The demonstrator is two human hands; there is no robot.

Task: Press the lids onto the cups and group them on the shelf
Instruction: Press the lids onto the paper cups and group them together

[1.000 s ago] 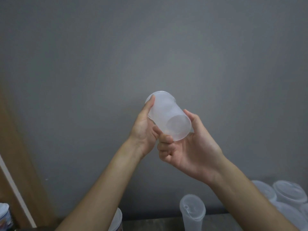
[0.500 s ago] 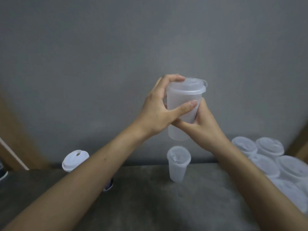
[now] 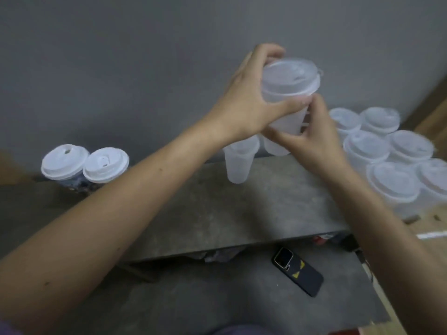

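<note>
Grey wall ahead, grey shelf below our arms. Our left hand wraps the cup just under its lid, thumb across the front; our right hand pinches the lower wall from beneath, bracing it so the lid can be pushed home. It looks seated, though blur hides the seam. Just right of the right hand stands the lidded group, where this one probably belongs.

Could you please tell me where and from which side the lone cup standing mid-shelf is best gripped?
Grip the cup high on its side, coming from the front edge of the shelf. It stands upright and tapers toward its base, so a high grip probably cannot slide off, and the back wall blocks the far side.
</note>
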